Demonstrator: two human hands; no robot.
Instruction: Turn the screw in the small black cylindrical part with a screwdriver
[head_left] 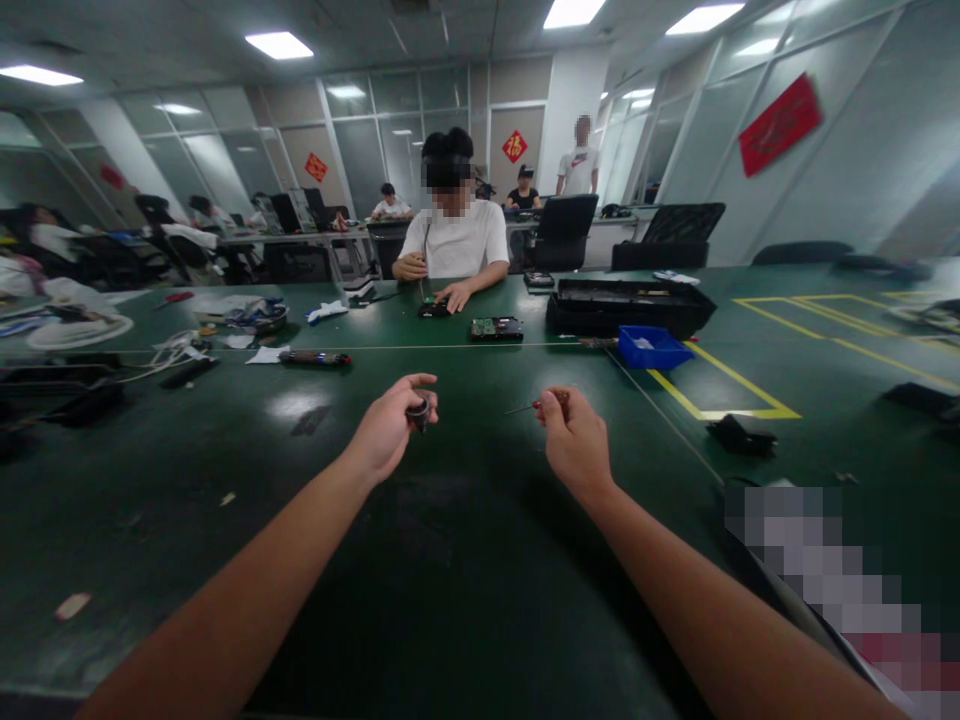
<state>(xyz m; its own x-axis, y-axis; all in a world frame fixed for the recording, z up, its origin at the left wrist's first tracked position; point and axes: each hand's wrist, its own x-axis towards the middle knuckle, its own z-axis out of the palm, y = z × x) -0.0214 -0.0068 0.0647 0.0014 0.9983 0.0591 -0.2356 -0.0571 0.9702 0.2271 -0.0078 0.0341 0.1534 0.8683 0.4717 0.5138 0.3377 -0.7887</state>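
Note:
My left hand (390,425) is held above the green table (450,560), its thumb and fingers pinched round a small dark round part (418,411). A short way to the right, my right hand (574,435) is closed round a small screwdriver (529,406) with a red handle. Its thin shaft points left toward the dark part, with a gap between the tip and the part. Both forearms reach in from the bottom edge.
A person in a white shirt (454,240) works across the table. A blue bin (651,347), a black case (628,305) and a circuit board (496,327) lie beyond my hands. Yellow tape lines (720,405) mark the right. Clutter and cables (172,350) sit far left.

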